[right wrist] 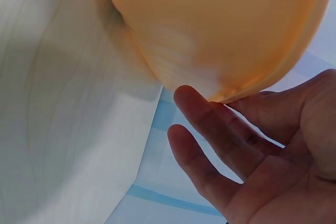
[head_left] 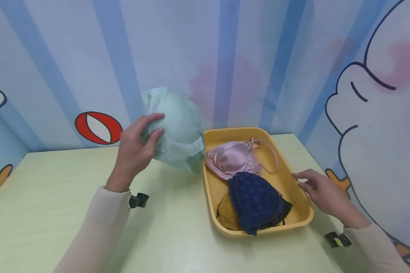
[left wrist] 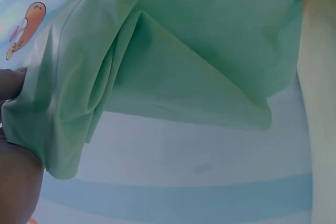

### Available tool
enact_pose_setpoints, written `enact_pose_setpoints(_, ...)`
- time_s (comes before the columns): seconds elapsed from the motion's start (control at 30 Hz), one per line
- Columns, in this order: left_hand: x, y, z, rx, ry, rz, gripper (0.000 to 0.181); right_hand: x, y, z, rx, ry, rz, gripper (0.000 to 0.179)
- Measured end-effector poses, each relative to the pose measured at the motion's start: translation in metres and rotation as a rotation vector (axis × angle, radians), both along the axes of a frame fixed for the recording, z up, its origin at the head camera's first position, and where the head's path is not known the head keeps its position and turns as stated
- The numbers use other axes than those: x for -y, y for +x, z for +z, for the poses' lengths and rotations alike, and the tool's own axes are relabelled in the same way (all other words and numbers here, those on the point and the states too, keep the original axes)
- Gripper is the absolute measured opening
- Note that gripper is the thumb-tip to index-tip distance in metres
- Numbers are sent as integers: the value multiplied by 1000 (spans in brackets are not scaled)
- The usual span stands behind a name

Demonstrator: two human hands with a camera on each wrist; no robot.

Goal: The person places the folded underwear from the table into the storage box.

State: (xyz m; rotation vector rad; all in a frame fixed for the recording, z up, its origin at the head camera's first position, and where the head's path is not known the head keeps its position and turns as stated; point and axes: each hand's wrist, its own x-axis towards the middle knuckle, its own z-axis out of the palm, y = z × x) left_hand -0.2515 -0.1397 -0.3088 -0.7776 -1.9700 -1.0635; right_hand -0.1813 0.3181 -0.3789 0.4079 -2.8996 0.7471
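Note:
My left hand (head_left: 135, 149) pinches a mint-green bra (head_left: 177, 123) by its left side, thumb in front, raised above the table. Its smooth rounded cup faces up, and loose folds of the green fabric (left wrist: 173, 72) fill the left wrist view. At the right, my right hand (head_left: 322, 191) pinches the right rim of a yellow plastic tray (head_left: 295, 182) between thumb and fingers; two other fingers (right wrist: 194, 156) stick out below the rim in the right wrist view. Inside the tray lie a pink satin bra (head_left: 232, 157), a navy patterned bra (head_left: 257, 201) and a mustard-yellow one (head_left: 228, 214), partly covered by the navy bra.
The tray stands on a pale wood-look table (head_left: 171, 235). Behind it rises a blue striped backdrop (head_left: 171, 45) with cartoon figures, and a side panel with a large white cartoon animal (head_left: 386, 151) closes the right. Small dark devices sit at both wrists.

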Motion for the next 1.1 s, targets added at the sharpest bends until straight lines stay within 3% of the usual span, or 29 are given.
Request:
enact_pose_setpoints(0.33, -44, -4, 28, -119, 45, -128, 33, 4, 3, 0, -19, 6, -12, 30)
enact_pose_setpoints(0.47, -65, -8, 31, -174, 4, -153, 32, 5, 5, 1, -14, -2, -8, 30)
enact_pose_setpoints(0.73, -104, -15, 32, -207, -37, -212, 30, 7, 8, 2, -21, -9, -7, 30)
enact_pose_setpoints(0.83, -115, -19, 23, -169, -93, -215, 29, 9, 9, 2, -20, -19, -6, 30)
enact_pose_setpoints(0.93, -121, -24, 6, -71, -183, -188, 28, 10, 9, 3, -24, -23, -7, 30)
enact_pose_setpoints(1.1, -125, -30, -21, 207, -354, -97, 28, 13, 11, 3, -29, -21, 2, 31)
